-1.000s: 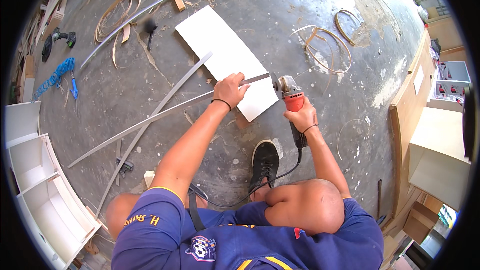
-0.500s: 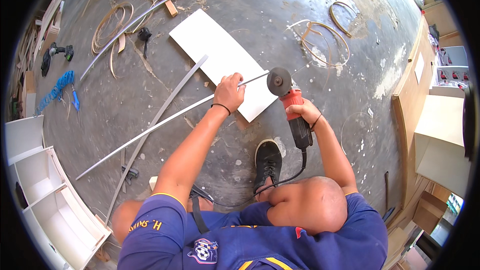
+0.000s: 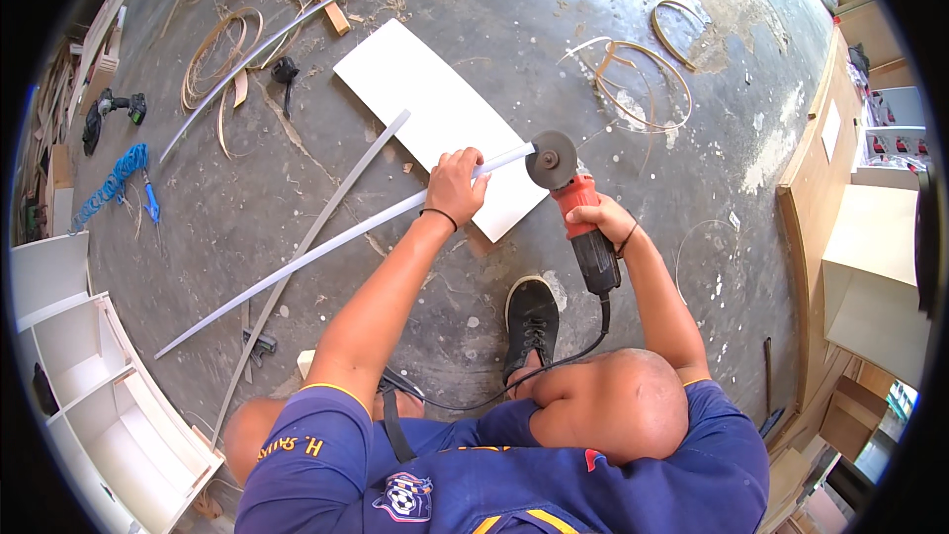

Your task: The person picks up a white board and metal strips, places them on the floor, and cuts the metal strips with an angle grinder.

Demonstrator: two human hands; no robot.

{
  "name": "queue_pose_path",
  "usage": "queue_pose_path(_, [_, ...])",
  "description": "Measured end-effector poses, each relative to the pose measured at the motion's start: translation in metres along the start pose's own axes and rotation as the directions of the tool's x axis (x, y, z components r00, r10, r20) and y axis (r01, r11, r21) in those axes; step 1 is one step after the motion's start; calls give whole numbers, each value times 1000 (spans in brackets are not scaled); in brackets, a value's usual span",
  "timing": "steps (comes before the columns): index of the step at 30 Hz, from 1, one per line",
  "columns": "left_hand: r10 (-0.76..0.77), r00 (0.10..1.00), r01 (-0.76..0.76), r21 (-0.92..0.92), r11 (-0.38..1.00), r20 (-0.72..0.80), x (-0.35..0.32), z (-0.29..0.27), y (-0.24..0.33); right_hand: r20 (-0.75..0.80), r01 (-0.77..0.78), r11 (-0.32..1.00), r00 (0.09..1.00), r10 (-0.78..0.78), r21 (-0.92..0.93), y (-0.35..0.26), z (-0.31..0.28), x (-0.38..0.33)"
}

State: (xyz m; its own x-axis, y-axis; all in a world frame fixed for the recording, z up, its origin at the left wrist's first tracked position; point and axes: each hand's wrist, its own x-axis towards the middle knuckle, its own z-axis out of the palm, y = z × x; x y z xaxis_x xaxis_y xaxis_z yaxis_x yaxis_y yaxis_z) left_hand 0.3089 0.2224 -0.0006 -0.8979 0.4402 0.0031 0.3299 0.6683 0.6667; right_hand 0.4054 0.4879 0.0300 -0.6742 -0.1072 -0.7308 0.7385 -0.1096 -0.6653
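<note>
My left hand (image 3: 456, 186) is closed around a long, narrow, light-grey profile strip (image 3: 321, 252) near its far end, above a white board (image 3: 420, 84) lying on the floor. My right hand (image 3: 607, 222) grips the red and black body of an angle grinder (image 3: 593, 255). The grinder's dark round disc (image 3: 551, 160) is right at the strip's far end; whether they touch, I cannot tell. A black cord runs from the grinder back between my legs. A second grey strip (image 3: 336, 203) lies on the floor, crossing under the held one.
Coiled edging strips (image 3: 643, 89) lie at the far right, more coils (image 3: 213, 64) at the far left. A cordless drill (image 3: 119, 107) and blue air hose (image 3: 114, 178) are on the left. White shelving (image 3: 109, 405) stands near left, a wooden panel (image 3: 806, 198) at right. My black shoe (image 3: 532, 326) is close.
The held strip has turned in my left hand, so a broader face of it shows. The grinder and both hands have barely moved.
</note>
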Motion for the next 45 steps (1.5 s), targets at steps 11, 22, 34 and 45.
queue_pose_path(11, [-46, 998, 49, 89, 995, -35, 5, 1, 4, -38, -4, 1000, 999, 3, -31, 0, -8, -9])
queue_pose_path(22, [-292, 949, 315, -353, 881, 118, -46, 54, 25, -186, 115, 935, 981, -54, 335, 9, -17, 6])
queue_pose_path(34, [-500, 631, 751, -627, 205, 593, -86, 56, 120, -470, 383, 792, 872, -139, 476, 4, 19, 28])
queue_pose_path(45, [-508, 695, 714, -571, 404, 509, -78, 47, 123, -355, 362, 805, 912, -203, 470, -6, 15, 32])
